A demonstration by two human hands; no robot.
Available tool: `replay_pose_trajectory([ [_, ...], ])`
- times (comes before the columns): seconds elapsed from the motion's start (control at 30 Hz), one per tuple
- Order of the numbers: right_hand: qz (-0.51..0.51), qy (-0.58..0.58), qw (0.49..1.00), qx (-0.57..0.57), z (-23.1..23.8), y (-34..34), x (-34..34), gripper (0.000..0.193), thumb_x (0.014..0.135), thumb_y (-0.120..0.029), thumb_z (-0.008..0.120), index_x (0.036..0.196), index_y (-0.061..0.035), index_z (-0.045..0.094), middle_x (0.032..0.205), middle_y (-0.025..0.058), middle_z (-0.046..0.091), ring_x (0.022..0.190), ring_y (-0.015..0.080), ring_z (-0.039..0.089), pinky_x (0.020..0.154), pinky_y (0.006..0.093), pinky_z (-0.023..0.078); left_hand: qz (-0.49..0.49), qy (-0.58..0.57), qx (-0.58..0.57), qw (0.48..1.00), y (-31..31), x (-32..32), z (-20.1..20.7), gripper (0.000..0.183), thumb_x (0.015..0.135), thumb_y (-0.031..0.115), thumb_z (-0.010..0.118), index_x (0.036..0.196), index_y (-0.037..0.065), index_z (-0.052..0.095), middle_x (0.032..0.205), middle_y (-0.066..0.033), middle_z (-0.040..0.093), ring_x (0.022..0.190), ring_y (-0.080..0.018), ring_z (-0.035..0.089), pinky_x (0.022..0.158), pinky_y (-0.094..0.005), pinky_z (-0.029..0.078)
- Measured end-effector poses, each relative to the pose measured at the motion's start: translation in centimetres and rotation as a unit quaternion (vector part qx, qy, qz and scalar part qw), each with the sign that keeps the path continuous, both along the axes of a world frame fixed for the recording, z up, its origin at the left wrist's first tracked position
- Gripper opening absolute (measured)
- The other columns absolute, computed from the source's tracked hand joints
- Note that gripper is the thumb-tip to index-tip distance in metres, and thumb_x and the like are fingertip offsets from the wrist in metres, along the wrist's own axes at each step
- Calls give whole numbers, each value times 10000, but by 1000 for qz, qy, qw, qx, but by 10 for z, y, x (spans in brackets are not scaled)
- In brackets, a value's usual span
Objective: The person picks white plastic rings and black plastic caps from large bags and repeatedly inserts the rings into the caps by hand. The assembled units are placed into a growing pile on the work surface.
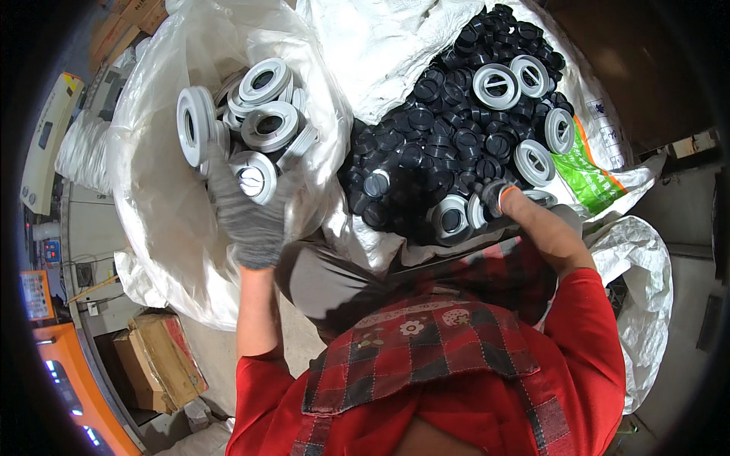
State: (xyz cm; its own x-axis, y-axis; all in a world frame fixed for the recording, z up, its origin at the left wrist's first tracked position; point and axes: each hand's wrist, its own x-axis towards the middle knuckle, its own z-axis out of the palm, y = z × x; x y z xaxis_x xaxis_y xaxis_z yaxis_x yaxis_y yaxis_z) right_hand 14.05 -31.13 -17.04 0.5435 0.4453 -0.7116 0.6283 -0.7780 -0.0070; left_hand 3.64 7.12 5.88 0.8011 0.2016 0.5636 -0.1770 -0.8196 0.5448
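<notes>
My left hand (255, 216), in a grey knit glove, reaches into a clear plastic bag (156, 220) with its fingers apart. Its fingertips lie beside a grey ribbed ring (195, 125) that stands on edge, and another grey ring with a black center (254, 176) lies between fingers and thumb. More grey rings (270, 127) are heaped just beyond. Over a pile of black round caps (426, 140) my gloved right hand (494, 195) has its fingers curled down, next to a grey ring (477, 212). What those fingers grip is hidden among the dark caps.
Several grey rings, one with a crossbar (496, 86), rest on the caps. A white woven sack (380, 53) surrounds the pile, with a green printed patch (585, 178) at right. Cardboard boxes (163, 361) and an orange machine (80, 387) stand at left.
</notes>
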Motion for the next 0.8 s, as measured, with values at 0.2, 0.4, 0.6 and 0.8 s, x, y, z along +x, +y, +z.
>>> replay_pose_trajectory([
  [0.2,-47,-108,981,155,26,27,20,419,694,-345,706,975,-37,661,857,193,679,828,342,667,749,432,529,-373,227,118,892,-75,-15,-56,668,724,189,689,1327,30,448,1374,-209,407,1329,-340,347,1091,-449,273],
  [0.4,-45,197,889,410,69,75,17,382,779,-331,676,989,-12,649,866,210,660,825,359,642,719,400,511,-430,169,180,869,-108,-14,-79,439,773,195,611,1187,53,568,1137,-156,593,1143,-347,517,1032,-447,348],
  [0.6,-146,-231,944,184,-19,54,68,525,805,-288,612,1260,-50,502,1300,174,495,1169,397,490,952,455,435,-192,390,-399,807,-76,-17,-104,286,863,180,590,1101,24,616,1038,-112,636,895,-247,624,792,-351,494],
  [0.8,-112,-189,970,102,-43,44,57,419,839,-202,526,1200,11,538,1177,193,571,1088,369,544,906,482,448,-22,360,-526,770,-66,-3,-119,263,904,181,609,1100,6,621,999,-74,647,885,-137,602,777,-285,483],
])
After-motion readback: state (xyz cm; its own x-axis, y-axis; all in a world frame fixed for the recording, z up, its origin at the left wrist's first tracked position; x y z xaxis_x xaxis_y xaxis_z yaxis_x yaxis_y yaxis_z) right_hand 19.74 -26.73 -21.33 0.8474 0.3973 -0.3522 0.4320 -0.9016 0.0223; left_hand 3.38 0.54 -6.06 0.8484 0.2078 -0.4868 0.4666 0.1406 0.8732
